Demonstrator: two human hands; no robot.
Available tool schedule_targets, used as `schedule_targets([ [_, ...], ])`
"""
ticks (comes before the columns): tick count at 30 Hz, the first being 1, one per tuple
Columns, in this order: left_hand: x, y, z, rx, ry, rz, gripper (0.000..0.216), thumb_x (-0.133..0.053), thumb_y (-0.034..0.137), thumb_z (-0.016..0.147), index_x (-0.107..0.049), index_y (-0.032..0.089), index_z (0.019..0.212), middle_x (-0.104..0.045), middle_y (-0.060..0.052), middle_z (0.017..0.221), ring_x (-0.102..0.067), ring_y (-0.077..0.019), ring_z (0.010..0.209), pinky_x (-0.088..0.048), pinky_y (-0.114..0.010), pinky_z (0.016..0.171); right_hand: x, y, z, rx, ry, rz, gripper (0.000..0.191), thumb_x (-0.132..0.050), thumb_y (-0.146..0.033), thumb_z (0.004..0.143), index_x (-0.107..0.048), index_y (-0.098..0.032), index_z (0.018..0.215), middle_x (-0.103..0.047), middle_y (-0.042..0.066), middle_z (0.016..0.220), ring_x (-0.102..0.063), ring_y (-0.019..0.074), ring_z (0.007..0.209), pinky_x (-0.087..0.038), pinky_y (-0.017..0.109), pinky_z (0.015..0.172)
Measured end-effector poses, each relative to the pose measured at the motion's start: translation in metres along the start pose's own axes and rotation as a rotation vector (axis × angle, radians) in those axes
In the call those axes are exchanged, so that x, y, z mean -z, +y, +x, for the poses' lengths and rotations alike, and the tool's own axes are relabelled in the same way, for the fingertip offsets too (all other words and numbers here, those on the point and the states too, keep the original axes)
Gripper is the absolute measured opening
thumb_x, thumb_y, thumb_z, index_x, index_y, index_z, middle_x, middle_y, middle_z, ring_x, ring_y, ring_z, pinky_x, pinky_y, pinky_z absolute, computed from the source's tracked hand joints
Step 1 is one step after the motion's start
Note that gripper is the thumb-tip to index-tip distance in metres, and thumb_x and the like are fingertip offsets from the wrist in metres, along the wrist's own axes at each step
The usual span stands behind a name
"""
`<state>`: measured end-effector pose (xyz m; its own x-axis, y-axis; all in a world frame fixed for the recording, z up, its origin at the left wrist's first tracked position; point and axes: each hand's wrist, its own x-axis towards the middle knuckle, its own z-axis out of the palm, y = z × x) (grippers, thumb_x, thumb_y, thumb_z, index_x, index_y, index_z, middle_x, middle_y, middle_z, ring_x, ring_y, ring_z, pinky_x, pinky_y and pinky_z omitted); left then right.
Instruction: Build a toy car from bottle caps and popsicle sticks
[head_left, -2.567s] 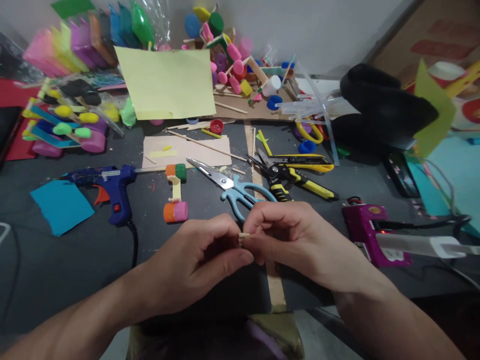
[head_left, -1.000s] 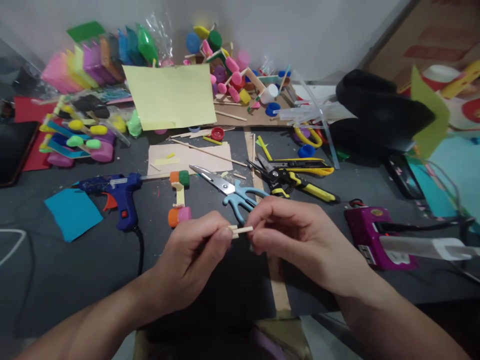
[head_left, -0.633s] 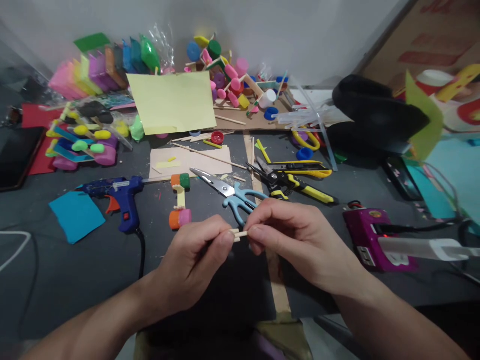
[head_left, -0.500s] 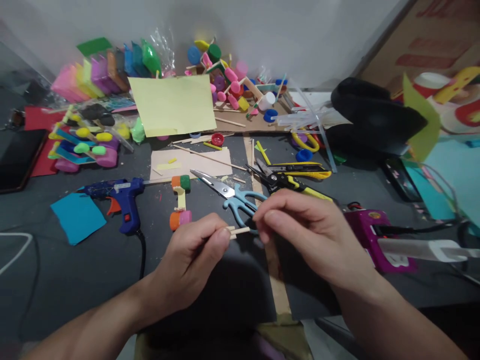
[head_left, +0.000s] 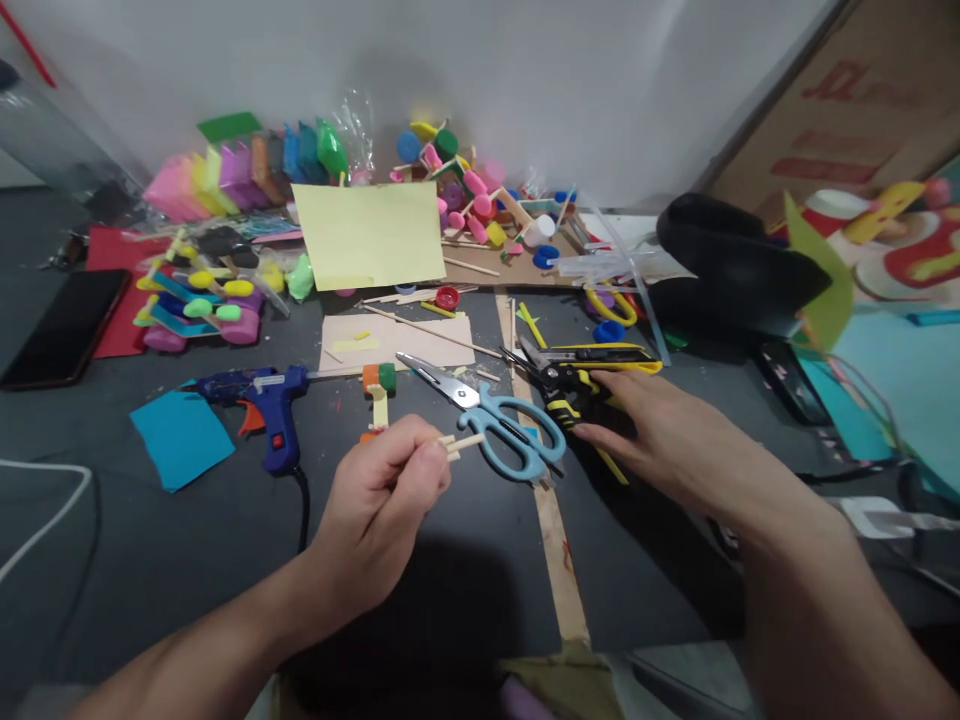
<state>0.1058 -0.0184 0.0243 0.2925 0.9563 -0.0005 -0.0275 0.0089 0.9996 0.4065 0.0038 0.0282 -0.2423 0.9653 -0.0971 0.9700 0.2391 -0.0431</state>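
Observation:
My left hand (head_left: 390,490) is closed in a pinch on short wooden sticks (head_left: 459,444) whose ends poke out to the right, held above the dark table. My right hand (head_left: 660,440) reaches forward with fingers stretched out and lies over the handles of the black-and-yellow pliers (head_left: 559,385); it holds nothing that I can see. Blue-handled scissors (head_left: 495,425) lie between the two hands, blades pointing up-left. A small stick piece with coloured caps (head_left: 379,385) lies just beyond my left hand.
A blue glue gun (head_left: 262,395) and a blue paper scrap (head_left: 180,438) lie at left. A yellow sheet (head_left: 371,235), coloured foam and caps crowd the back. A black phone (head_left: 64,330) is far left; a black bag (head_left: 731,265) sits at right.
My right hand let go of the sticks and moved right and forward onto the pliers. My left hand kept the sticks. The view tilted upward a little.

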Motion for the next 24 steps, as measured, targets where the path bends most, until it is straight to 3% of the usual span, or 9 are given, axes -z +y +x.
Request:
schedule_targets([
  [4, 0.000, 0.001, 0.003, 0.000, 0.026, -0.026, 0.033, -0.045, 0.027, 0.102, -0.051, 0.020, 0.071, -0.040, 0.004, 0.062, -0.034, -0.0103, 0.055, -0.027, -0.026, 0.050, -0.005, 0.004, -0.007, 0.021, 0.025, 0.068, 0.065, -0.059, -0.050, 0.088, -0.049, -0.008, 0.137, -0.061, 0.023, 0.132, -0.061, 0.0378, 0.118, -0.050, 0.050, 0.098],
  [9, 0.000, 0.001, 0.003, -0.003, 0.024, 0.014, 0.034, -0.045, 0.028, 0.102, -0.051, 0.020, 0.069, -0.041, 0.003, 0.062, -0.034, -0.0103, 0.055, -0.027, -0.026, 0.049, -0.014, -0.020, -0.008, -0.043, 0.120, 0.019, 0.057, -0.059, -0.034, 0.080, -0.052, -0.005, 0.129, -0.063, 0.024, 0.119, -0.060, 0.0397, 0.111, -0.050, 0.051, 0.096],
  [12, 0.001, 0.000, 0.002, -0.004, 0.027, 0.020, 0.034, -0.045, 0.028, 0.102, -0.051, 0.020, 0.069, -0.042, 0.003, 0.063, -0.035, -0.0103, 0.055, -0.027, -0.026, 0.049, -0.023, -0.026, -0.005, -0.094, 0.180, -0.003, 0.061, -0.057, -0.034, 0.081, -0.050, 0.000, 0.131, -0.061, 0.028, 0.120, -0.057, 0.0434, 0.113, -0.049, 0.054, 0.096],
  [16, 0.001, -0.002, 0.001, -0.015, 0.062, -0.002, 0.034, -0.046, 0.029, 0.102, -0.051, 0.020, 0.069, -0.041, 0.003, 0.063, -0.034, -0.0104, 0.055, -0.027, -0.026, 0.049, -0.023, -0.023, -0.007, -0.107, 0.233, 0.028, 0.060, -0.057, -0.031, 0.078, -0.049, -0.005, 0.131, -0.063, 0.024, 0.116, -0.060, 0.0415, 0.110, -0.051, 0.054, 0.093],
  [20, 0.002, -0.003, 0.001, -0.035, 0.094, 0.006, 0.036, -0.045, 0.033, 0.102, -0.050, 0.020, 0.068, -0.040, 0.003, 0.062, -0.034, -0.0105, 0.055, -0.028, -0.026, 0.049, -0.001, -0.036, -0.019, -0.068, 0.304, 0.322, 0.054, -0.054, -0.022, 0.077, -0.047, -0.018, 0.130, -0.066, 0.015, 0.117, -0.067, 0.0312, 0.105, -0.055, 0.044, 0.091],
  [24, 0.002, -0.002, 0.002, -0.081, 0.143, 0.112, 0.036, -0.044, 0.034, 0.102, -0.051, 0.020, 0.070, -0.042, 0.003, 0.062, -0.036, -0.0112, 0.055, -0.029, -0.027, 0.050, 0.021, -0.069, -0.025, 0.089, 0.137, 0.593, 0.057, -0.055, -0.020, 0.080, -0.046, -0.024, 0.137, -0.066, 0.011, 0.130, -0.066, 0.0279, 0.117, -0.056, 0.038, 0.097],
])
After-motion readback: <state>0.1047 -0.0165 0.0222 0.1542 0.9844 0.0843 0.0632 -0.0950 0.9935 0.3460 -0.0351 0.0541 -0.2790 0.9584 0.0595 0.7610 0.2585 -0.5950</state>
